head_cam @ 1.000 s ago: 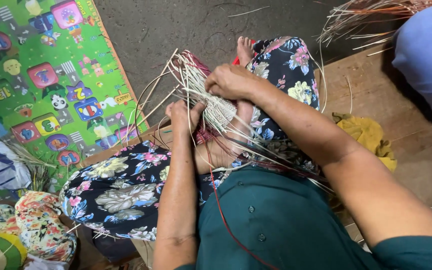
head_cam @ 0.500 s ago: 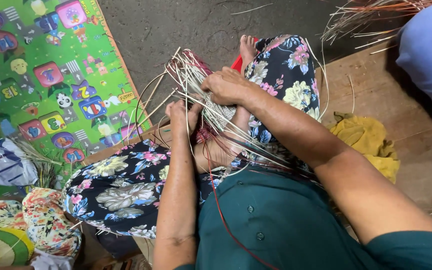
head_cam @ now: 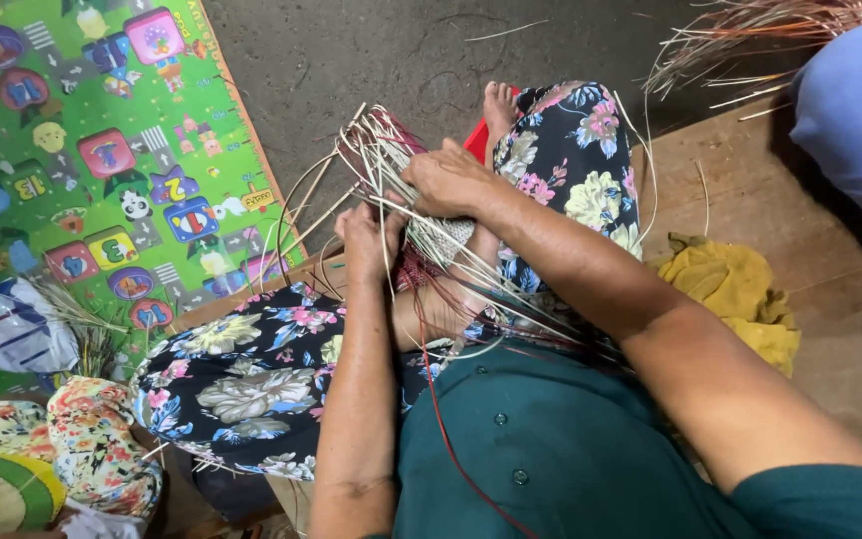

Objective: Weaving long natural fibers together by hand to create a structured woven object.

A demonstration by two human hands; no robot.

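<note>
While the person sits with knees apart in floral trousers, both hands work a half-woven basket of pale reed strips held over the lap, between the knees. The right hand lies on top of the woven part, fingers curled and pressed together, clamping strips against the weave. The left hand sits just beside it, toward the person's own left, fingers closed in a pinch on one or two strips (the exact strip cannot be told).

Loose strips fan out past both hands, away from the body and toward the green play mat; the long axis of the piece runs from the lap outward, slanting toward that mat. The right hand is the nearer to the free ends, which begin directly beyond its fingertips. A red thread trails down over the green shirt.

A yellow cloth lies on the wooden floorboards by the right forearm. A blue bundle occupies the far right corner.
</note>
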